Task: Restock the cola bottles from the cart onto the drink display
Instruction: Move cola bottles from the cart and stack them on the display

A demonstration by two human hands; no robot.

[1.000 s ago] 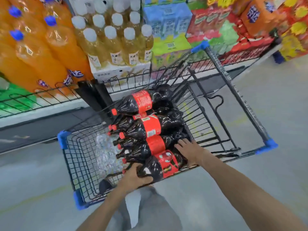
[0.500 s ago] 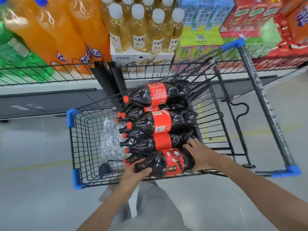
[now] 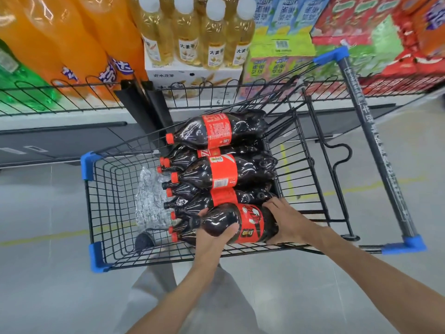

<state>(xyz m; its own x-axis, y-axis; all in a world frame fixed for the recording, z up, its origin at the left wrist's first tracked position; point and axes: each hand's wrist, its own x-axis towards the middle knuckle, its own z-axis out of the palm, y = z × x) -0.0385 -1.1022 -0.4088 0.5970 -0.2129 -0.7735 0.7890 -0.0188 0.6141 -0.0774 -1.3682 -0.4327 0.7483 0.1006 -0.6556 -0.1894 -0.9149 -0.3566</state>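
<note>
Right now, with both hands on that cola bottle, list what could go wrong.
1. The near cola bottle is glossy; the left hand holds only its tapering shoulder, so that grip could slip.
2. It rests against the stacked bottles; lifting it may let them roll.
3. It could catch the cart's wire rim.

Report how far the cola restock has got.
Done: no cola shows on the drink display yet. In hand: the left hand and right hand grip the nearest cola bottle, still in the cart. Left: that bottle and the other cola bottles stacked behind it.
</note>
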